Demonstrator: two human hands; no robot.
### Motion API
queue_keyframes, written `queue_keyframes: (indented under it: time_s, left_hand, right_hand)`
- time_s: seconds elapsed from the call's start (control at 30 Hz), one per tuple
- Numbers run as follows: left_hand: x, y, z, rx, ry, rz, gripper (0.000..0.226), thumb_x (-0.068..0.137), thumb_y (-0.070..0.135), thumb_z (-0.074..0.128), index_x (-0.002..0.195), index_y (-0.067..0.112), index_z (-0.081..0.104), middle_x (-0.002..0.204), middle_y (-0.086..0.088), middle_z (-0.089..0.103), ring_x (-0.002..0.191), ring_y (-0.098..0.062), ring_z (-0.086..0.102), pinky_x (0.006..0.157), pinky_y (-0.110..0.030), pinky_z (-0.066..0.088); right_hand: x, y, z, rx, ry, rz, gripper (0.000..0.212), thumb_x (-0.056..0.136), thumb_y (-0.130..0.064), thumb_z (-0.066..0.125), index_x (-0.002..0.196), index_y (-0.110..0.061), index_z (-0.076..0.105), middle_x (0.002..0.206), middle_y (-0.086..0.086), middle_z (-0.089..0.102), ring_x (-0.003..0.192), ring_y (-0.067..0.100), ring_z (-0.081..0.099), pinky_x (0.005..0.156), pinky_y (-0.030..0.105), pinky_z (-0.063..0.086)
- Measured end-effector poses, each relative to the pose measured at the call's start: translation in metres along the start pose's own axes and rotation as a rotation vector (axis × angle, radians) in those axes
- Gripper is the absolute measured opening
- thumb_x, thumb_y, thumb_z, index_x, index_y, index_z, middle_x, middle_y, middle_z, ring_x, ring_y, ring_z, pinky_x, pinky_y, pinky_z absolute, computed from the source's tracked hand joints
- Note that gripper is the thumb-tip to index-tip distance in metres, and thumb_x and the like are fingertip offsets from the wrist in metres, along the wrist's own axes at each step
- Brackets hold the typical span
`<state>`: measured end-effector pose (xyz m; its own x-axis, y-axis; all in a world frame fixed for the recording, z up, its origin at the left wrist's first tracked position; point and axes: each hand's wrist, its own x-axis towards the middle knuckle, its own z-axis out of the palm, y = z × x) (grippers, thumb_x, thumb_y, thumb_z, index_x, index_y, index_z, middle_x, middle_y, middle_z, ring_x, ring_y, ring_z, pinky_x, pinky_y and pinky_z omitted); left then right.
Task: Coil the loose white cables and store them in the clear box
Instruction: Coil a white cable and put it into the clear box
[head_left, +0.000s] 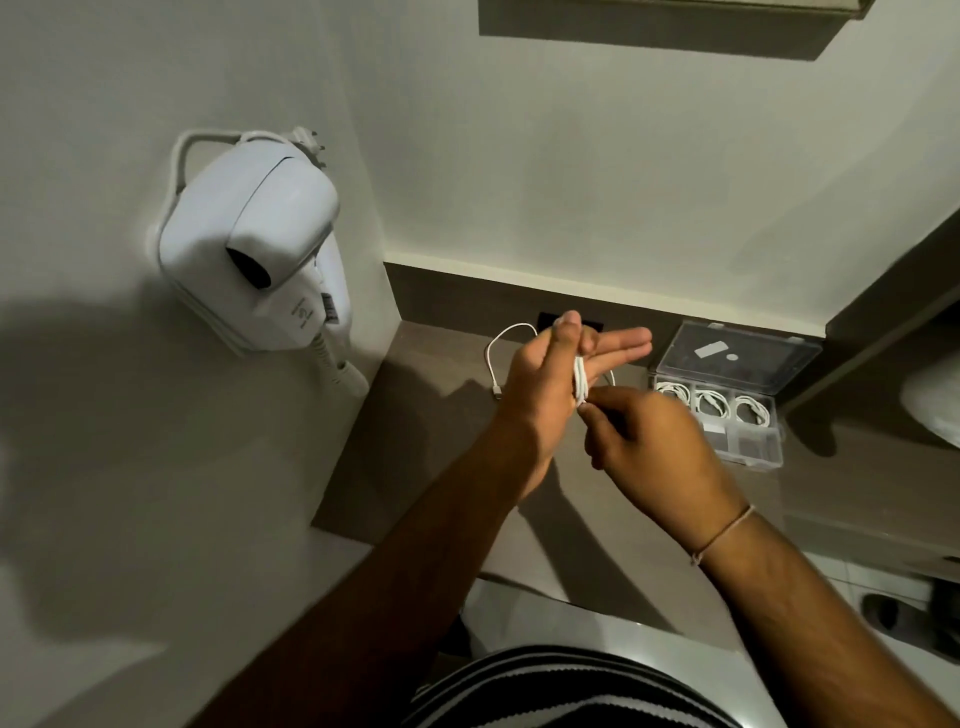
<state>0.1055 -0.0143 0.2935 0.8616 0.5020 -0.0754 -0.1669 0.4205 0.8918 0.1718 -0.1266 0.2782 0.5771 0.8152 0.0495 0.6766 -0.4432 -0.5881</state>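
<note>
My left hand (550, 379) is held up above the counter with fingers stretched out, and a white cable (580, 379) is wound in loops around its palm. My right hand (654, 447) pinches that cable's end just below the left palm. A second white cable (501, 358) lies loose on the brown counter behind the left hand, its plug end toward me. The clear box (748, 447) stands open to the right, lid (737, 358) tipped back, with three coiled white cables (714, 405) in its rear compartments.
A white wall-mounted hair dryer (254, 244) hangs on the left wall beside the counter (415, 441). A dark shelf edge runs along the right. A white rounded object (935, 405) sits at the far right. My striped shirt fills the bottom.
</note>
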Motion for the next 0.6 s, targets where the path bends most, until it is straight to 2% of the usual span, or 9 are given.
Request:
queue_keyframes:
  time_s: [0.1, 0.2, 0.27, 0.33, 0.43, 0.53, 0.6]
  left_hand:
    - [-0.003, -0.002, 0.008, 0.049, 0.041, -0.005, 0.032, 0.114, 0.025, 0.025, 0.098, 0.007, 0.046, 0.129, -0.029, 0.067, 0.122, -0.032, 0.068, 0.108, -0.034, 0.05]
    - [-0.003, -0.004, 0.009, 0.038, 0.064, -0.029, 0.035, 0.114, 0.026, 0.028, 0.104, 0.003, 0.052, 0.129, -0.025, 0.068, 0.122, -0.03, 0.067, 0.112, -0.04, 0.047]
    - [-0.002, -0.004, 0.006, -0.001, 0.07, -0.048, 0.044, 0.113, 0.027, 0.029, 0.114, -0.008, 0.054, 0.13, -0.025, 0.068, 0.122, -0.03, 0.068, 0.11, -0.042, 0.049]
    - [0.0, -0.005, 0.0, -0.045, 0.081, -0.055, 0.05, 0.113, 0.029, 0.028, 0.125, -0.014, 0.051, 0.131, -0.025, 0.067, 0.122, -0.031, 0.068, 0.106, -0.041, 0.053]
    - [0.001, -0.005, -0.007, -0.109, 0.066, -0.066, 0.053, 0.114, 0.032, 0.026, 0.131, -0.013, 0.049, 0.133, -0.026, 0.066, 0.123, -0.032, 0.067, 0.098, -0.032, 0.057]
    - [0.001, -0.007, -0.011, -0.155, 0.042, -0.11, 0.055, 0.114, 0.034, 0.026, 0.134, -0.012, 0.048, 0.134, -0.025, 0.066, 0.125, -0.033, 0.066, 0.109, -0.04, 0.049]
    - [0.0, -0.008, -0.01, -0.187, 0.017, -0.153, 0.054, 0.113, 0.035, 0.027, 0.133, -0.011, 0.05, 0.134, -0.025, 0.066, 0.125, -0.033, 0.066, 0.109, -0.04, 0.05]
  right_hand:
    - [-0.008, -0.004, -0.006, -0.079, 0.204, -0.019, 0.014, 0.094, -0.025, 0.069, 0.085, -0.025, 0.08, 0.064, -0.005, 0.074, 0.06, 0.017, 0.069, 0.064, 0.035, 0.057]
    - [-0.013, -0.004, -0.007, -0.029, 0.33, -0.048, 0.008, 0.088, -0.023, 0.078, 0.091, -0.029, 0.083, 0.068, -0.009, 0.074, 0.053, 0.005, 0.058, 0.058, 0.022, 0.045]
    - [-0.014, 0.001, -0.006, 0.076, 0.293, -0.047, 0.015, 0.089, -0.028, 0.078, 0.102, -0.035, 0.08, 0.083, -0.018, 0.077, 0.063, 0.001, 0.065, 0.061, 0.013, 0.047]
    - [-0.015, 0.004, -0.006, 0.198, 0.187, -0.057, 0.024, 0.091, -0.034, 0.073, 0.114, -0.038, 0.076, 0.099, -0.026, 0.076, 0.085, -0.006, 0.071, 0.074, 0.009, 0.055]
    - [-0.015, 0.005, -0.009, 0.186, 0.093, -0.125, 0.031, 0.097, -0.034, 0.067, 0.127, -0.035, 0.072, 0.107, -0.02, 0.078, 0.093, -0.004, 0.074, 0.085, 0.015, 0.06]
    - [-0.01, 0.004, -0.017, 0.029, 0.04, -0.192, 0.029, 0.099, -0.046, 0.059, 0.122, -0.034, 0.073, 0.091, -0.018, 0.079, 0.08, 0.001, 0.074, 0.076, 0.032, 0.063]
    - [-0.006, 0.002, -0.021, -0.048, 0.082, -0.2, 0.034, 0.096, -0.056, 0.056, 0.111, -0.034, 0.078, 0.086, -0.015, 0.08, 0.073, 0.006, 0.074, 0.067, 0.038, 0.062]
